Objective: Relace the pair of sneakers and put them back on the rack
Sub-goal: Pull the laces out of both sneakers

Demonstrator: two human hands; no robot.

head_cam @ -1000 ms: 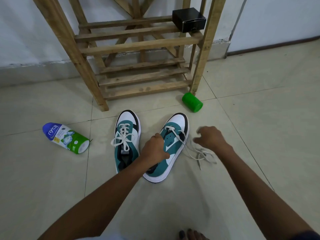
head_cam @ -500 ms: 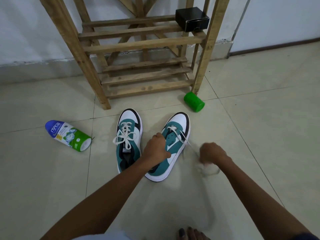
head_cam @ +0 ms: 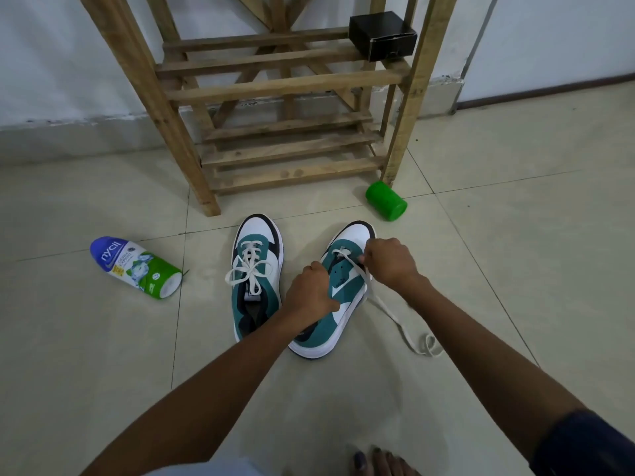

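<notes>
Two hands work on one sneaker on the tiled floor. The left hand [head_cam: 311,292] is curled over the inner side of the right sneaker [head_cam: 338,297], gripping its collar edge to hold it steady. The right hand [head_cam: 391,264] is closed in a pinch on the white lace [head_cam: 388,307] near the toe-end eyelets. The rest of that lace runs slack off the shoe's outer side and ends in a loose curl on the floor.

The right sneaker, teal and white, leans a little onto its side, with most eyelets still bare. The left sneaker [head_cam: 256,280] stands flat just beside it, laced and tied in a bow.

Judging by looks, the lace is flat, soft and limp, so it is best pinched close to its tip for threading. The shoe seems light, with a firm sole and a softer upper. A grip at the collar or heel should hold it without crushing it.

The wooden rack [head_cam: 275,87] stands beyond the toes, its slatted shelves open to the front. A small black box [head_cam: 383,36] sits on an upper shelf. A green cup [head_cam: 386,201] lies tipped by the rack's right leg. A blue and green bottle [head_cam: 135,267] lies on its side, well left of the shoes.
</notes>
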